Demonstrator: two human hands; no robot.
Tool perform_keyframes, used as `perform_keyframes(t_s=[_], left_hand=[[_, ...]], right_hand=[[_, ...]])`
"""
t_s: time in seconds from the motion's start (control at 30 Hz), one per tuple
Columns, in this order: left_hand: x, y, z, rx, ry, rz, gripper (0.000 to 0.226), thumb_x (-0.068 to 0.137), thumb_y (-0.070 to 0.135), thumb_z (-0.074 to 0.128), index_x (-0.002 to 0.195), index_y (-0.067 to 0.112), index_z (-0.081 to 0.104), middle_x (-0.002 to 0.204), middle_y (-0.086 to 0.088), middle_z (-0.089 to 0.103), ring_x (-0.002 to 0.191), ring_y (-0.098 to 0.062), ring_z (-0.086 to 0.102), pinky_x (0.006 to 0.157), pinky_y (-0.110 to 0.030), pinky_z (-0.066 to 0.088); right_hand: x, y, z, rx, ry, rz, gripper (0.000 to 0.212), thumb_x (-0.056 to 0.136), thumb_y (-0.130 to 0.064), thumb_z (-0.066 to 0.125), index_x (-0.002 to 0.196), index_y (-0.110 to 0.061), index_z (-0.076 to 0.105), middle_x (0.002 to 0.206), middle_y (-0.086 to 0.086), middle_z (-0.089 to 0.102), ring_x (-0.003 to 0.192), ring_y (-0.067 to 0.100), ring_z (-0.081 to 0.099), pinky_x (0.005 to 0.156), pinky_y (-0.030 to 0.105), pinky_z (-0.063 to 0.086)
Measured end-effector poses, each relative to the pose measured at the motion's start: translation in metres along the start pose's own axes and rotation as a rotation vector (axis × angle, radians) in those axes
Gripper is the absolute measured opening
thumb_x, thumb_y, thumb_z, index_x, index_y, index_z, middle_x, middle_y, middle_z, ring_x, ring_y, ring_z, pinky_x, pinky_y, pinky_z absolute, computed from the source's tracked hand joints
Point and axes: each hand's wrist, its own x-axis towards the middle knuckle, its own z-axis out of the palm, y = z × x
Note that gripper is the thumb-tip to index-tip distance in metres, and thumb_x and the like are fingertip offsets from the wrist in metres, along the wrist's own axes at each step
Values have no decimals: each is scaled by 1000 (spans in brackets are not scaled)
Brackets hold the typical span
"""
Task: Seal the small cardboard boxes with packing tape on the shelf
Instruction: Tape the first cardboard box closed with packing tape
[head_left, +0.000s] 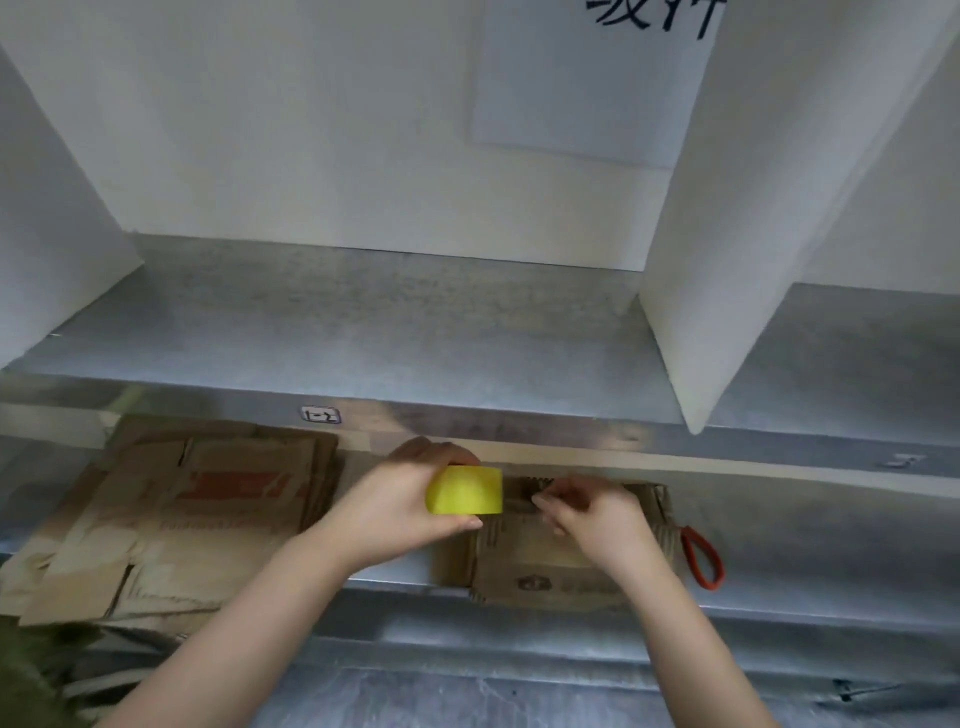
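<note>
Both hands are up at the lower grey metal shelf. From my remote seat I see the left hand gripping a bright yellow roll of packing tape, thumb under it and fingers curled over its top. My right hand hovers just right of the roll with its fingers curled and thumb close to the forefinger, above the top of a small brown cardboard box; the blur keeps me from telling whether it pinches anything. That box sits at the shelf's front edge, below both hands. A stack of flattened brown cardboard boxes with red print lies to the left. An orange-red loop-shaped handle rests just beside the box's right side. Overhead, a small label marks the upper shelf's front lip.
</note>
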Motion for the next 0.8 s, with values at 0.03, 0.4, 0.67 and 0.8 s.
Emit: perform_keyframes(t_s=[0.03,0.4,0.67,0.8], left_hand=[[4,9,7,-1,-6,-11,55,74,60,71,121,37,53,116,14,61,107,-2,53,90,-21,43],[32,58,95,12,-13,-196,60,78,61,67,130,35,51,122,12,61,110,-9,55,89,-23,44],[48,44,79,2,-97,-193,54,78,56,70,122,36,47,115,15,48,105,-3,44,84,-21,40],[50,51,85,21,-105,-156,53,77,51,73,121,35,49,117,15,46,111,-3,41,91,-24,41]], right_hand=[[0,8,-10,-5,-11,-5,12,87,-31,71,78,-31,63,70,-12,68,63,-5,60,56,6,40],[5,86,-52,-164,26,-86,10,92,-30,65,85,-25,60,70,-12,60,66,5,57,56,9,34],[20,100,-43,-298,199,-252,13,88,-24,69,83,-14,63,111,-3,60,100,25,48,76,32,38],[16,108,-41,-306,183,-154,15,92,-29,63,87,-16,61,88,-3,65,98,26,52,76,34,41]])
